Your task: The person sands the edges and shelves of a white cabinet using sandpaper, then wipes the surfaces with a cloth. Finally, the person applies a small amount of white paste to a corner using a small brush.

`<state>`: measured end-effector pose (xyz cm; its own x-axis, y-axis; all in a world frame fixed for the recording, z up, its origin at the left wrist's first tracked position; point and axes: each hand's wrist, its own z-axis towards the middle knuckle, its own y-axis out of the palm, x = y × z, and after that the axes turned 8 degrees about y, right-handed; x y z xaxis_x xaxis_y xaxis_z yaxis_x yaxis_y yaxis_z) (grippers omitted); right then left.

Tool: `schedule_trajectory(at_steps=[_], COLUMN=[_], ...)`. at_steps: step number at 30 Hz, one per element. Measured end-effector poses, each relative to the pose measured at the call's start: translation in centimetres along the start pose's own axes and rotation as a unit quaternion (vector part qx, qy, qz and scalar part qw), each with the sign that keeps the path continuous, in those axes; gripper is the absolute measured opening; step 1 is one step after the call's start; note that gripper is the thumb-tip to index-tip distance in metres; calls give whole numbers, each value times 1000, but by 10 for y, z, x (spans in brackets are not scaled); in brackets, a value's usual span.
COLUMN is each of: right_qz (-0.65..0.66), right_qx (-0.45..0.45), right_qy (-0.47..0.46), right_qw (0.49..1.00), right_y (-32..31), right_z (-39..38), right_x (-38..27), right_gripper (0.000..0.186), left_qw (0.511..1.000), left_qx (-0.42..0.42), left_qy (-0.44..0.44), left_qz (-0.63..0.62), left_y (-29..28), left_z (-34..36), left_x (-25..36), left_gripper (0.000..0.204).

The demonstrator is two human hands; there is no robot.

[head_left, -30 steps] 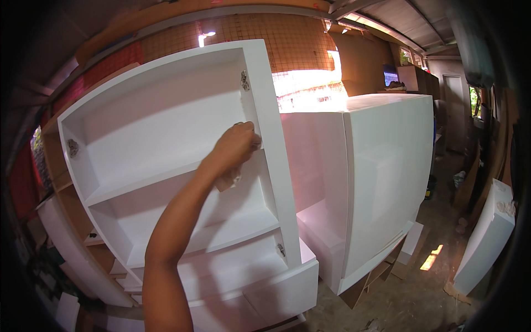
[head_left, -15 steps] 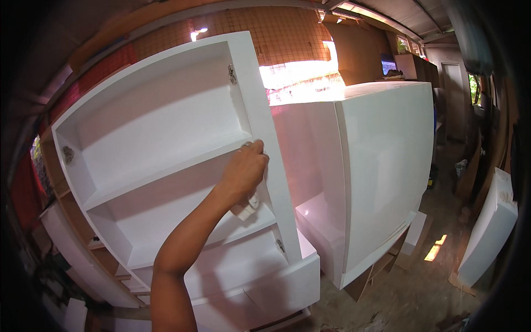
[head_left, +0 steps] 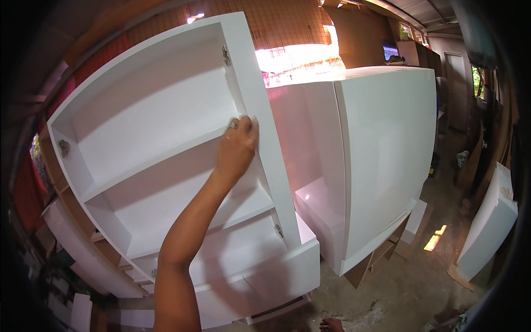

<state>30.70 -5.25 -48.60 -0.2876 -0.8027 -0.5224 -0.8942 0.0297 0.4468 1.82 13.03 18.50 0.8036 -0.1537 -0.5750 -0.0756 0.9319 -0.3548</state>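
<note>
Biggest item: white open-front cabinet (head_left: 160, 160), glossy laminate, boxy w/ flat square-edged panels, filling the frame from 9 to 12 o'clock and tilted so its top leans toward 1 o'clock. It has 2 open bays split by 1 smooth shelf, plus a lower compartment. Small metal hinge plates (head_left: 225, 55) sit on the inner face of its right side panel, 1 near the top and 1 near the bottom; a round metal fitting shows on the left inner wall at 9 o'clock.

Next: 2nd white cabinet (head_left: 387, 155) at 3 o'clock, same glossy finish, closed flat front, open recess on its left side, just beside the 1st unit. Bare brown board edges show under it.

Floor (head_left: 398, 288) at 5 o'clock: rough grey concrete, dusty, w/ a bright sun patch. More white panels (head_left: 489, 227) lean at 4 o'clock. Wire-mesh wall (head_left: 287, 22) at 12 o'clock, brownish, w/ daylight below it.

Smallest: the hand. Only 1 arm is in view, rising from 6 o'clock; it reads as the right hand (head_left: 238, 146). Its grip is partly closed, fingers curled over the front edge of the cabinet's right side panel where the shelf meets it, palm flat on the panel, nothing loose held. A ring shows on 1 finger. Left hand is out of view.
</note>
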Motion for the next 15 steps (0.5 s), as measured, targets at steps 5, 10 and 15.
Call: schedule_trajectory(at_steps=[5,10,15], right_qz=[-37,-21,43], right_qx=[27,-72,-158], right_qy=[27,-138,-438], right_qw=[999,988,884], right_y=[1,83,178], right_z=[13,-46,-126], right_x=[-7,-79,-163], right_gripper=[24,26,53], left_qw=[838,650,669], left_qx=[-230,-273,-85], left_qy=[-154,-231,-105], left_qz=[-471,-671,-731], left_y=[-27,-25,-25], left_z=[-50,-145,-193], left_x=[56,133,206], left_gripper=[21,24,15])
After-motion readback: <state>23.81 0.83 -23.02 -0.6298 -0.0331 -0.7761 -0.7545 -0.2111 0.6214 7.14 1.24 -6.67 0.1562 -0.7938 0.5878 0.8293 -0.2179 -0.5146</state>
